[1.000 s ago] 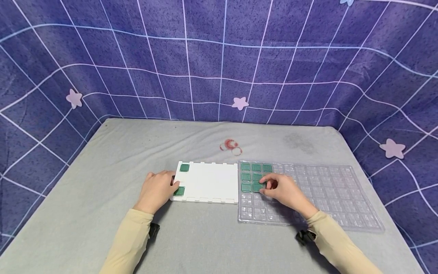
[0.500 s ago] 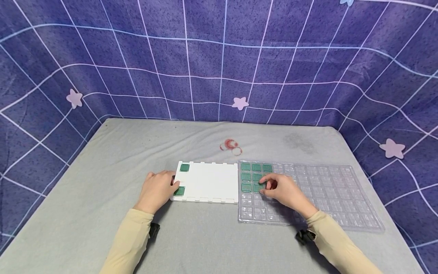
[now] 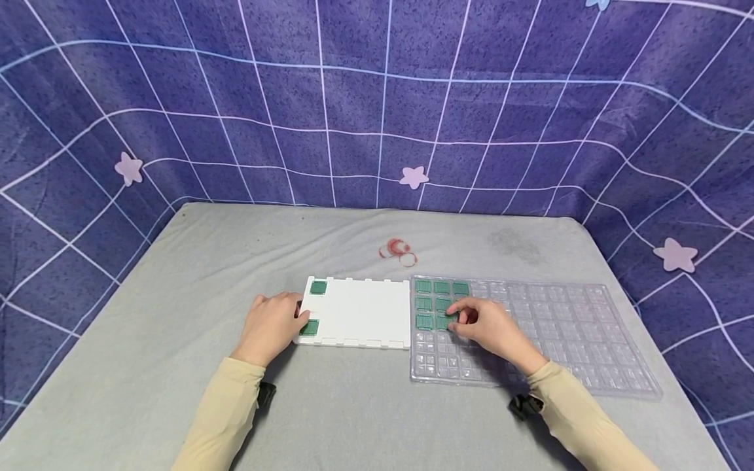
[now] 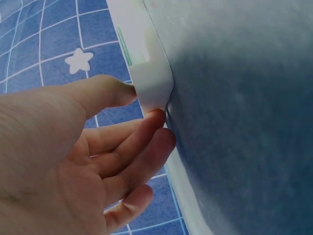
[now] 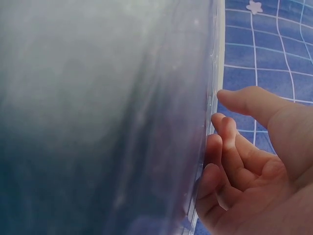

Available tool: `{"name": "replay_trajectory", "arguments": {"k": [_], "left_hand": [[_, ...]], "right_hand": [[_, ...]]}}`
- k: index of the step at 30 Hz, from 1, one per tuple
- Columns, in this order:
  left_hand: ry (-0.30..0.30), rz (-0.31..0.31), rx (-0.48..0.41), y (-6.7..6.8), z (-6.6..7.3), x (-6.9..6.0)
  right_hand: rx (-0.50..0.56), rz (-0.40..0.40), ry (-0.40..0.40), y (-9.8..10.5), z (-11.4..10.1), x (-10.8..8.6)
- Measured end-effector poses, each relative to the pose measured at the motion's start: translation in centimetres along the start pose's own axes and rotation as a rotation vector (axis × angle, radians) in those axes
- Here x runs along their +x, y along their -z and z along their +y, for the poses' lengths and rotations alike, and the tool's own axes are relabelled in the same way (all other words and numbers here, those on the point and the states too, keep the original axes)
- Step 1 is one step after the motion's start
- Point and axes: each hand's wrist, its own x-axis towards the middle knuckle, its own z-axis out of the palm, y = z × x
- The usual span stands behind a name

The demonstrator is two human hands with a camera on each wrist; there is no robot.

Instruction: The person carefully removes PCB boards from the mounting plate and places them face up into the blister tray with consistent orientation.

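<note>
A white flat tray (image 3: pixel 359 311) lies on the cloth, with one green circuit board (image 3: pixel 318 288) at its far left corner and another green circuit board (image 3: pixel 309 328) at its near left corner. My left hand (image 3: pixel 271 328) grips the tray's left edge, thumb on top; in the left wrist view its fingers (image 4: pixel 155 120) reach the edge. On the clear plastic tray (image 3: pixel 565 327), the thumb and index finger of my right hand (image 3: pixel 489 327) pinch a small green circuit board (image 3: pixel 444 323) at its edges. The right wrist view hides this board behind the clear tray's rim (image 5: pixel 211 93).
Several more green circuit boards (image 3: pixel 423 304) fill pockets at the clear tray's left end. The two trays lie side by side on a grey cloth (image 3: pixel 353 412). Behind and around stands a blue curtain (image 3: pixel 353 118) with a grid and stars.
The pinched circuit board has shifted very slightly right and the right thumb with it. The left hand and both trays keep their places.
</note>
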Motion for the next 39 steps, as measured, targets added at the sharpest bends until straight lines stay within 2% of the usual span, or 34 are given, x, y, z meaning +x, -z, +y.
{"name": "replay_trajectory", "arguments": {"k": [22, 28, 39], "left_hand": [[0.005, 0.007, -0.029, -0.1, -0.1, 0.1], [0.000, 0.002, -0.035, -0.1, -0.3, 0.2], [0.002, -0.009, -0.040, 0.0, -0.4, 0.1]], "right_hand": [[-0.009, 0.017, -0.012, -0.1, -0.4, 0.0], [-0.005, 0.034, -0.010, -0.4, -1.7, 0.2], [0.022, 0.027, 0.130, -2.6, -6.0, 2.2]]}}
